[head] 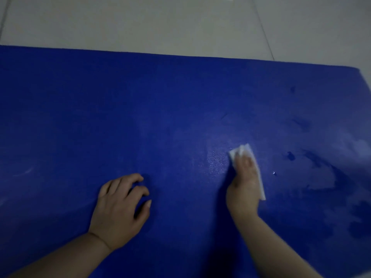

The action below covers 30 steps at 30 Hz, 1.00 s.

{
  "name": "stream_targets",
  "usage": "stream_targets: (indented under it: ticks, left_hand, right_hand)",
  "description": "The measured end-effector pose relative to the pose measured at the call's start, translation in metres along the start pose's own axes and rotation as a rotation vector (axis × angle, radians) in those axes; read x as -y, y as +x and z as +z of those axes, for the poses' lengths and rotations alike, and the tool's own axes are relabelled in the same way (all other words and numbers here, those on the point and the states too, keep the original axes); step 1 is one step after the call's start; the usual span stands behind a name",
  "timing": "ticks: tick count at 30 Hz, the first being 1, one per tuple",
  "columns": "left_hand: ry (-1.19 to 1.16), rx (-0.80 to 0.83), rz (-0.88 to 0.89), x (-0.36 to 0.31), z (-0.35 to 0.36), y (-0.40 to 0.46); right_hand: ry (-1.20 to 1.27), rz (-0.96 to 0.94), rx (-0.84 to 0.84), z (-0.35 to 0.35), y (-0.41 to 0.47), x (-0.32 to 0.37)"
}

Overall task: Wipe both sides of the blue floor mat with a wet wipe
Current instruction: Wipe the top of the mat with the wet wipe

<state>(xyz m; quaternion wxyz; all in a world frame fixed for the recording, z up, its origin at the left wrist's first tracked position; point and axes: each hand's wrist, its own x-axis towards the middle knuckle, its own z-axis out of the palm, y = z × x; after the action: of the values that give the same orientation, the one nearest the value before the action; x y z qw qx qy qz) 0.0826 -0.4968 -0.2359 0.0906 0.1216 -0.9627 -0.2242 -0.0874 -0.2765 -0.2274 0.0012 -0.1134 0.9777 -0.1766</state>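
Observation:
The blue floor mat [140, 109] lies flat and fills most of the head view. My right hand [244, 183] presses a folded white wet wipe [242, 151] flat onto the mat right of centre; the hand is blurred. The wipe shows past the fingertips and along the hand's right side. A wet sheen glistens on the mat just left of the wipe. My left hand [122, 203] rests on the mat near the middle front, fingers bent with the tips touching the surface, holding nothing.
Pale floor tiles [160, 23] with dark joints run beyond the mat's far edge. Dark damp patches [301, 123] and lighter smears mark the mat's right part. The mat's right far corner [359, 70] is in view.

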Motion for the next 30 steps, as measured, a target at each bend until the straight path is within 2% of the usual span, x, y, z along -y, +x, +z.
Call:
stream_targets:
  ticks: [2, 5, 6, 7, 8, 10, 11, 13, 15, 18, 19, 20, 22, 24, 26, 27, 28, 30]
  left_hand:
    - [0.003, 0.001, 0.001, -0.001, 0.0, 0.0]
    - [-0.008, 0.002, 0.006, -0.001, -0.002, 0.002]
    - [-0.009, 0.003, 0.005, -0.001, -0.002, 0.002]
    - [-0.009, 0.001, 0.004, -0.002, -0.002, 0.002]
    - [-0.01, -0.003, 0.005, -0.002, -0.002, 0.002]
    - [-0.004, -0.009, 0.005, -0.001, -0.002, 0.001]
    - [0.003, -0.009, 0.005, 0.0, -0.002, 0.0]
    - [0.011, -0.005, 0.006, 0.0, -0.001, 0.0]
    - [0.011, 0.002, 0.003, -0.002, -0.001, 0.0]
    - [0.01, 0.016, 0.002, -0.002, -0.002, 0.002]
    - [0.008, 0.016, 0.003, -0.001, -0.002, 0.002]
    - [0.005, 0.013, 0.002, 0.0, -0.002, 0.002]
    - [-0.005, 0.001, -0.009, -0.001, -0.002, 0.002]
    - [-0.008, 0.0, -0.015, -0.002, -0.002, 0.002]
    - [-0.003, 0.007, -0.012, -0.001, -0.002, 0.002]
    - [-0.002, 0.007, -0.01, -0.001, -0.002, 0.001]
    - [-0.001, 0.006, -0.011, -0.001, -0.001, 0.001]
    - [0.002, 0.01, -0.013, -0.002, -0.002, 0.001]
  right_hand:
    - [0.058, -0.08, 0.148, 0.014, -0.034, 0.032]
    - [0.028, -0.466, 0.237, 0.028, -0.085, 0.065]
    - [0.044, -0.539, 0.246, 0.027, -0.088, 0.061]
    - [0.081, -0.537, 0.233, 0.02, -0.082, 0.053]
    - [0.117, -0.453, 0.182, 0.015, -0.075, 0.04]
    - [0.117, -0.122, 0.05, 0.005, -0.058, 0.016]
    - [0.099, -0.003, 0.037, 0.003, -0.054, 0.011]
    - [0.135, 0.072, 0.061, 0.011, -0.059, 0.022]
    - [0.181, -0.006, 0.138, 0.02, -0.076, 0.057]
    - [0.145, -0.449, 0.263, 0.034, -0.104, 0.095]
    - [0.135, -0.554, 0.278, 0.032, -0.101, 0.095]
    - [0.144, -0.579, 0.259, 0.029, -0.091, 0.086]
    - [0.193, -0.415, 0.132, 0.02, -0.067, 0.053]
    - [0.217, -0.082, -0.051, 0.006, -0.035, 0.021]
    - [0.2, 0.231, -0.073, 0.004, -0.007, 0.008]
    - [0.143, 0.278, -0.067, 0.007, 0.003, 0.013]
    - [0.11, 0.23, -0.075, 0.011, 0.007, 0.028]
    - [0.088, -0.114, 0.01, 0.025, -0.004, 0.067]
